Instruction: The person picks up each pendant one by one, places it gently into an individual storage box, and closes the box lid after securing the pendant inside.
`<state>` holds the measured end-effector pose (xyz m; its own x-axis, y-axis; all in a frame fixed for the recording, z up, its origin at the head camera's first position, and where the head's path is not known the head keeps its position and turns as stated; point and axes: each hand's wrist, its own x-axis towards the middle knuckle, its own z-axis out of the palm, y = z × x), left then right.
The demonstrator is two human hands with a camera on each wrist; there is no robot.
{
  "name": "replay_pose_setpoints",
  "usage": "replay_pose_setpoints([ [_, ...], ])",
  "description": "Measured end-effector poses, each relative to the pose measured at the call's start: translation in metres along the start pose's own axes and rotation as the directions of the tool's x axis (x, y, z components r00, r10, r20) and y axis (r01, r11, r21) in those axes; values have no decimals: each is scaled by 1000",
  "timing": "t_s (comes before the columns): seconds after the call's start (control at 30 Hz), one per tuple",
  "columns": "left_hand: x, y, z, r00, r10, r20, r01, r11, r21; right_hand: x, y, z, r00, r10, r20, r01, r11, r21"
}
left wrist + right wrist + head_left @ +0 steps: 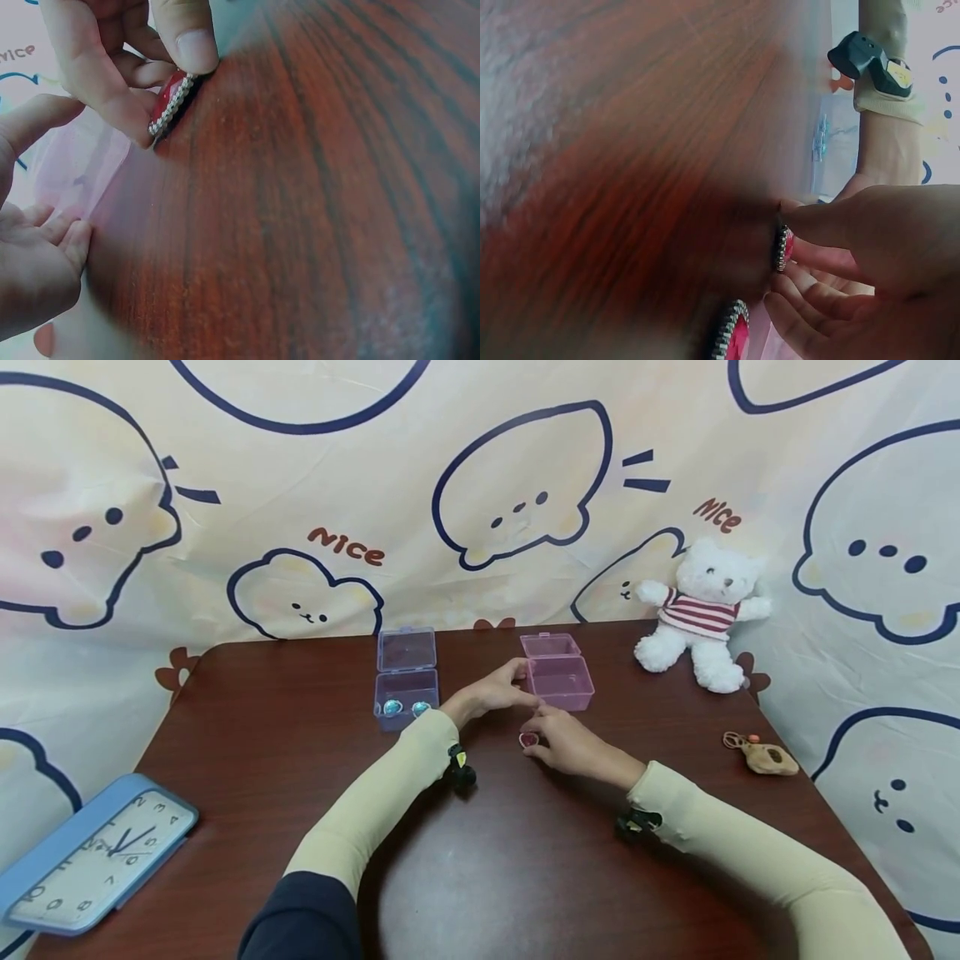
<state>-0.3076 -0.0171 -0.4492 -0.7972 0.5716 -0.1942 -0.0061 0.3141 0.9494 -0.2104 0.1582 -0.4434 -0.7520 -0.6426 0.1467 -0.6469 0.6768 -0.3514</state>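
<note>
In the head view, my left hand (495, 692) holds the left side of an open pink plastic box (562, 683), fingers at its far end and thumb near its front corner. My right hand (572, 743) is just in front of the box. Its thumb and finger pinch a red gem (528, 740) with a silver beaded rim, low at the tabletop. The left wrist view shows this gem (171, 103) tilted on edge between the fingertips. A second red gem (735, 336) appears close to the camera in the right wrist view; the head view does not show it.
An open blue-violet plastic box (407, 681) with two blue gems (393, 707) stands to the left. A blue clock (101, 856) lies at the left edge. A white teddy bear (705, 614) sits at the back right, above a tan pendant (768, 758) on a cord.
</note>
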Motion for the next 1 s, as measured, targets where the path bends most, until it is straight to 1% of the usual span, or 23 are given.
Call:
replay_pose_setpoints([
  [0.2, -1, 0, -1, 1000, 19, -9, -19, 1000, 0, -1, 3, -3, 1000, -3, 24, 3, 1000, 9],
  [0.43, 0, -2, -2, 1000, 20, -18, -21, 1000, -10, -3, 4, -13, 998, -20, 55, 19, 999, 29],
  [0.53, 0, -2, -2, 999, 30, -17, -30, 1000, -6, -4, 2, -22, 997, -19, 69, 18, 999, 27],
  [0.6, 0, -2, -2, 999, 38, -14, -38, 999, -3, -4, 2, -30, 997, -6, 73, 3, 999, 41],
  [0.77, -1, -1, -2, 999, 44, -9, -43, 999, 14, -4, 6, -53, 998, 35, 46, -38, 997, 68],
  [0.9, -1, -2, -3, 999, 43, -2, -43, 999, 26, 0, 14, -69, 1000, 25, 11, -26, 996, 83],
  [1.0, -1, -3, -3, 999, 38, 0, -38, 999, 29, 5, 20, -78, 1000, 18, 4, -19, 996, 88],
])
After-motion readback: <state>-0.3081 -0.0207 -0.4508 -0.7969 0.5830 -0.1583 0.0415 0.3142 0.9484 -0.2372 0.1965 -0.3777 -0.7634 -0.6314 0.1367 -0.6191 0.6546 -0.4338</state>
